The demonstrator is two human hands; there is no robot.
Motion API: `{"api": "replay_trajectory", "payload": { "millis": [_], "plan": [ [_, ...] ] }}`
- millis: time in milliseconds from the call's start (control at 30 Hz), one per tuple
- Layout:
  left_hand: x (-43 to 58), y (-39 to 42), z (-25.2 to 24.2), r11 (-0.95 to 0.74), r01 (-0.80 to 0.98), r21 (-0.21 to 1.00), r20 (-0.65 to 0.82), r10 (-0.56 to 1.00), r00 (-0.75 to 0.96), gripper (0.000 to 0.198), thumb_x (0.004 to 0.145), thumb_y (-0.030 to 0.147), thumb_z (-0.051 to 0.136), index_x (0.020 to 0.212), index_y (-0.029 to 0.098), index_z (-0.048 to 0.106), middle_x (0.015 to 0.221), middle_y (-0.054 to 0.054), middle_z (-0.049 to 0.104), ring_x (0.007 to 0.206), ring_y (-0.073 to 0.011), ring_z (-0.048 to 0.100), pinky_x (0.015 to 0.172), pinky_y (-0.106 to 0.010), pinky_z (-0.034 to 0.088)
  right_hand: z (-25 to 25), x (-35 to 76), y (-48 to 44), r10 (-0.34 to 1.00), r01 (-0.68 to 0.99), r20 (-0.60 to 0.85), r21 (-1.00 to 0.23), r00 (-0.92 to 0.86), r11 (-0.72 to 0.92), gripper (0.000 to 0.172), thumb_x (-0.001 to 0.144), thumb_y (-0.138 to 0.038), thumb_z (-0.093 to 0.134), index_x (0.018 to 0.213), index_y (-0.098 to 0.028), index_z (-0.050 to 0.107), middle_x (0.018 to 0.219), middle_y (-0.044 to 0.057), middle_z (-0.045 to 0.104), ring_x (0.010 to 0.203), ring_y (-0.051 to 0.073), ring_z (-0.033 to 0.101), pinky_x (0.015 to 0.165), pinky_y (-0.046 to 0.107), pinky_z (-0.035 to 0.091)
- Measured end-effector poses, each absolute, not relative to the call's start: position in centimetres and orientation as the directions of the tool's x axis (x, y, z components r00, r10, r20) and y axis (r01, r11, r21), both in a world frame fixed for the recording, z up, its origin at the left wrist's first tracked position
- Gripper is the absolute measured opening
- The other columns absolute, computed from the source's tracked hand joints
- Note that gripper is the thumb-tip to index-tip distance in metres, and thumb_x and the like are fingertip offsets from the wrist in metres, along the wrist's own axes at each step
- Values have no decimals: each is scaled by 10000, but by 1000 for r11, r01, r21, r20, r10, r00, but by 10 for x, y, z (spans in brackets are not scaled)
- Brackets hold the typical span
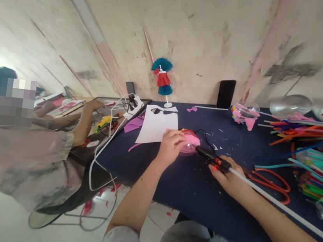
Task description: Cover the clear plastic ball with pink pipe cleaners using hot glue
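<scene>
My left hand [171,146] is closed on a pink round object [190,144] with a red rim that sits on the dark blue table [189,183]. My right hand [229,178] grips a black glue gun [211,157] with a red light and orange parts. Its nozzle points at the pink object. A long white stick [280,205] runs back from the gun over my right wrist. A white sheet of paper [157,126] with cut-out holes lies just behind my left hand.
Orange-handled scissors [271,183] lie right of my right hand. Coloured pipe cleaners [310,155] and clear balloons [291,105] fill the right side. A phone [226,93] and a paper fan figure [162,76] stand at the wall. Another person [27,155] sits at left by a power strip [133,107].
</scene>
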State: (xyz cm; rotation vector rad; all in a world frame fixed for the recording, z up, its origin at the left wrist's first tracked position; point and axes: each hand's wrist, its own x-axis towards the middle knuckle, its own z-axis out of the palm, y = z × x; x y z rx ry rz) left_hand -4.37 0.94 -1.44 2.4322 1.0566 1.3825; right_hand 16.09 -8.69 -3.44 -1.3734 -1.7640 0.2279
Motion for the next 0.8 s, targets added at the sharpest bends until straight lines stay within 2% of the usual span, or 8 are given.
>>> {"api": "replay_trajectory", "payload": {
  "millis": [800],
  "plan": [
    [-43, 10, -14, -753, 493, 436, 709, 625, 328, 66, 758, 154, 671, 713, 195, 647, 867, -32, 653, 885, -180, 569, 882, -412, 445, -31, 162, -88, 860, 697, 510, -607, -26, 381, 240, 805, -369, 469, 608, -232, 483, 551, 7, 543, 518, 159, 516, 517, 283, 413]
  ]
}}
